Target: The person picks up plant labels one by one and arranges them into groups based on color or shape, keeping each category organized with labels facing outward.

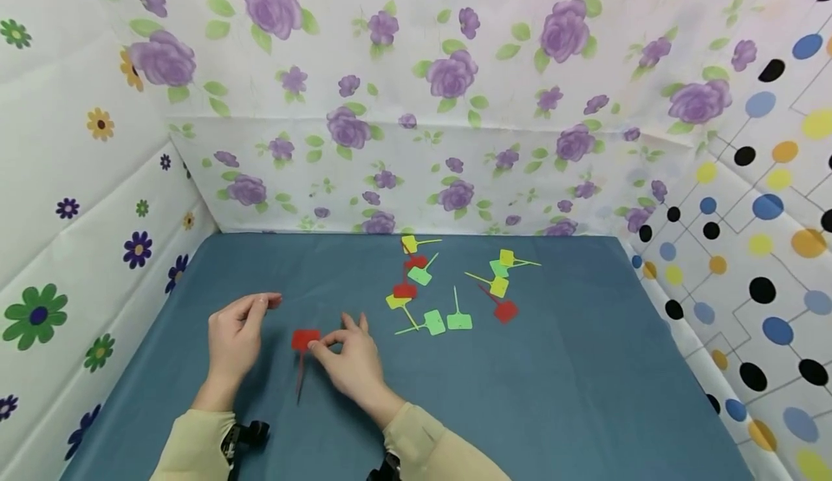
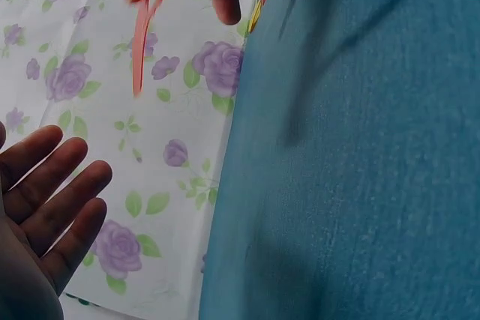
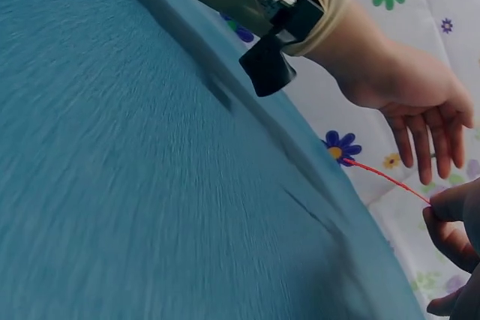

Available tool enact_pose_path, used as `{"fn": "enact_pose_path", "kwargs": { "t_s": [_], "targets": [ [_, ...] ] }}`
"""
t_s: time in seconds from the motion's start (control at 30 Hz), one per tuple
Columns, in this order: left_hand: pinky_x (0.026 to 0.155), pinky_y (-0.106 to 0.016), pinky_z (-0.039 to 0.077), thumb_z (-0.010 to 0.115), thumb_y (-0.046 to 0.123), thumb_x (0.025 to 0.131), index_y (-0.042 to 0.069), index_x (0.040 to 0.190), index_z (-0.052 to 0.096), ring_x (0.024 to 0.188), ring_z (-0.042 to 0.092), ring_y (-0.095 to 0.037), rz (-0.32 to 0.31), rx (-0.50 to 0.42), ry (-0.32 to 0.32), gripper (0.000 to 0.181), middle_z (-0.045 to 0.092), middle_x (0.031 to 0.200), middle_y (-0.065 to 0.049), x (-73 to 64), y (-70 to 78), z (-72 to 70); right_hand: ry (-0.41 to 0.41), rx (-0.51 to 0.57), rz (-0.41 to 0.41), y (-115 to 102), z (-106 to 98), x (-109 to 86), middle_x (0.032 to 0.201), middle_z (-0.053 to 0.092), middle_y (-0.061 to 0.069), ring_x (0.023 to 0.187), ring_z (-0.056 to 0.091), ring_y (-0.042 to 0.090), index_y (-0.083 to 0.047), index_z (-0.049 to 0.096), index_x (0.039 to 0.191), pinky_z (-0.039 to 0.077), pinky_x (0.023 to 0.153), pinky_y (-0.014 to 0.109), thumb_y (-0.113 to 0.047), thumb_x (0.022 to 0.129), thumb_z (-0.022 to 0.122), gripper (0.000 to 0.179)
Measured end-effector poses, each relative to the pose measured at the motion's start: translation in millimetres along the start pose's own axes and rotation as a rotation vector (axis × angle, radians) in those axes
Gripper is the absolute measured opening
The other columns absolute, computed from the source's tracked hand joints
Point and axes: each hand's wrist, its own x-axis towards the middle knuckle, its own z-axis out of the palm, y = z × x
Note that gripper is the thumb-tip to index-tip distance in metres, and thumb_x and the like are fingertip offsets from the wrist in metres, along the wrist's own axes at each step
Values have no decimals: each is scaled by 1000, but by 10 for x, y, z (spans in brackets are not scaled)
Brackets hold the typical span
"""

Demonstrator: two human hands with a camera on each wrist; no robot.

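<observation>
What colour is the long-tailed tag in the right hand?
The long-tailed tag is red; the head view shows it best.

A makeshift booth [image 1: 520,185]: daisy-print sheet [image 1: 39,120] left, rose-print sheet [image 1: 403,149] far, dotted sheet [image 1: 741,264] right, walling in a blue tabletop [image 1: 552,394].

Single tag: no text readable on the red, flat, square-headed tag with a thin stem [image 1: 304,339], lower left of centre in the head view.
Scattered tags: none legible on the small flat green tags [image 1: 459,321], yellow tags [image 1: 499,287] and red tags [image 1: 506,312], centre of that view.
Wrist gear: no brand readable on the black camera-like device [image 3: 268,67], upper centre of the right wrist view.
</observation>
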Motion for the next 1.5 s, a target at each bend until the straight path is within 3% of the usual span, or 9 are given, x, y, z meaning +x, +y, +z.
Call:
{"fn": "enact_pose_path", "kwargs": {
  "t_s": [0.17, 0.33, 0.7, 1.1, 1.5],
  "targets": [
    [85, -6, 47, 60, 4, 109, 0, 102, 85, 93, 65, 13, 17, 0, 12, 25, 80, 95, -17, -9, 10, -32, -24, -70, 27, -45, 158, 56, 164, 46, 19, 160, 21, 45, -27, 82, 79, 46, 117, 59, -41, 99, 78, 25],
    [85, -6, 47, 60, 4, 109, -2, 101, 84, 93, 64, 14, 24, 3, 25, 26, 79, 94, -19, 10, 0, -87, -24, -114, 16, -37, 246, 158, 166, 42, 22, 161, 18, 44, -24, 81, 77, 41, 121, 57, -38, 100, 78, 27],
    [85, -4, 46, 60, 7, 110, -1, 102, 84, 93, 65, 14, -48, 34, 26, 27, 80, 96, -18, -60, -55, -189, -27, -208, 4, 20, 355, 258, 169, 35, 22, 163, 11, 43, -25, 82, 79, 29, 128, 55, -39, 102, 76, 27],
    [83, -5, 47, 59, 6, 110, 0, 102, 84, 92, 66, 12, -36, 35, 22, 27, 80, 96, -16, -53, -76, -158, -28, -321, -17, -29, 380, 462, 169, 35, 23, 163, 10, 43, -24, 86, 82, 16, 133, 48, -40, 101, 76, 27],
    [82, -5, 46, 60, 4, 109, 0, 101, 84, 91, 66, 12, -60, 36, 28, 26, 80, 96, -16, -54, -70, -168, -35, -388, 5, -14, 401, 563, 170, 34, 21, 164, 9, 40, -22, 88, 84, 17, 132, 47, -41, 100, 78, 27]
  ]
}}
